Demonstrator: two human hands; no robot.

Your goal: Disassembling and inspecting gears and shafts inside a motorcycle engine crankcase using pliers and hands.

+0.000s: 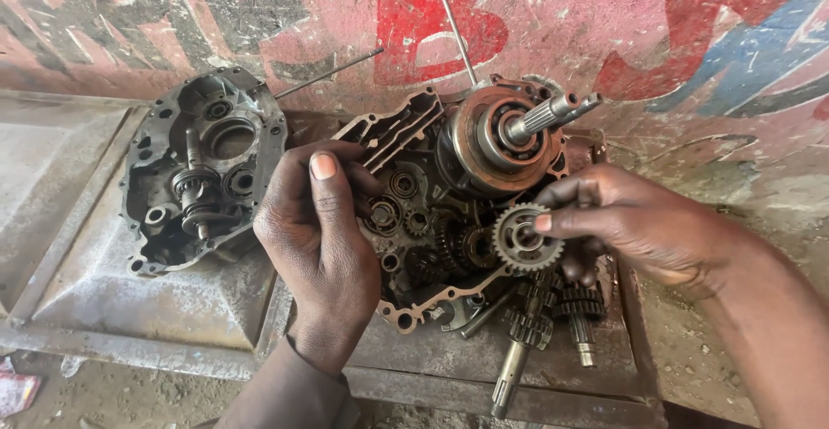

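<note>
Painted wall (pixel 656 40), red and blue and much scuffed, fills the top of the frame; below it a dented metal tray (pixel 173 308) lies on dirt ground.

Frame centre: open engine case (pixel 414 222), oily, with small gears and bearings seated inside. At its upper right edge sits a round clutch assembly (pixel 496 139) with a splined shaft (pixel 553 111) pointing to the upper right.

Right hand (pixel 630 226), right of centre: thumb and fingers pinched shut on a toothed gear (pixel 522 239), held just over the case's right edge, teeth facing the camera.

Left hand (pixel 315 230), left of centre: back of hand to the camera, thumb up, fingers curled over the case's upper left rim. Whether they grip anything underneath, cannot tell.

Judgement on handling: the gear is slick with oil, so a grip by the rim with the bore left clear looks best. Keep it square to any shaft, ease it on without forcing the teeth, and hold the case steady with the other hand.

Count:
- Case halves: two. The second case half (pixel 203 170) sits at upper left on the tray, with one short geared shaft standing in it.
- Loose gear shafts (pixel 527 325) at lower centre, below the gear: two that I can separate, possibly more in the tangle.
- Thin rods (pixel 453 23) leaning on the wall: two.
- Gears held in hand: one.
- Hands: two, one person.
</note>
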